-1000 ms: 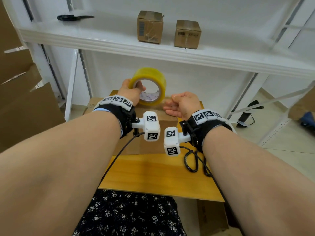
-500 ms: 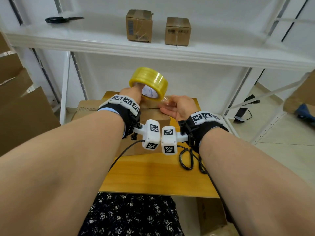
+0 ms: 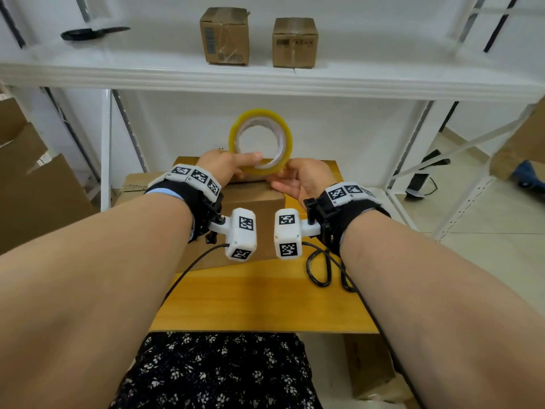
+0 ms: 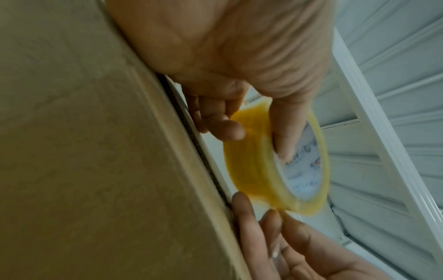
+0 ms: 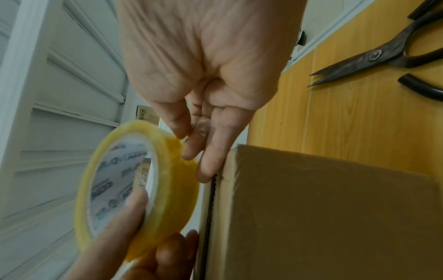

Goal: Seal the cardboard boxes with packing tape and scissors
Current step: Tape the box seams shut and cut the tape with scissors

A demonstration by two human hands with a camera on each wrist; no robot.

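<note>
Left hand (image 3: 224, 166) grips yellow tape roll (image 3: 261, 141) upright above far edge of cardboard box (image 3: 253, 199) on wooden bench (image 3: 265, 302), thumb inside core, fingers curled round rim. Right hand (image 3: 300, 180) pinches at roll's lower edge, probably loose tape end; blurred. Scissors (image 5: 383, 56) lie on bench beside box.

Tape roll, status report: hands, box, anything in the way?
Left hand grips tape roll; right hand pinches its loose end. Cardboard box below, seam untaped. Scissors idle on table; nothing blocking.
</note>
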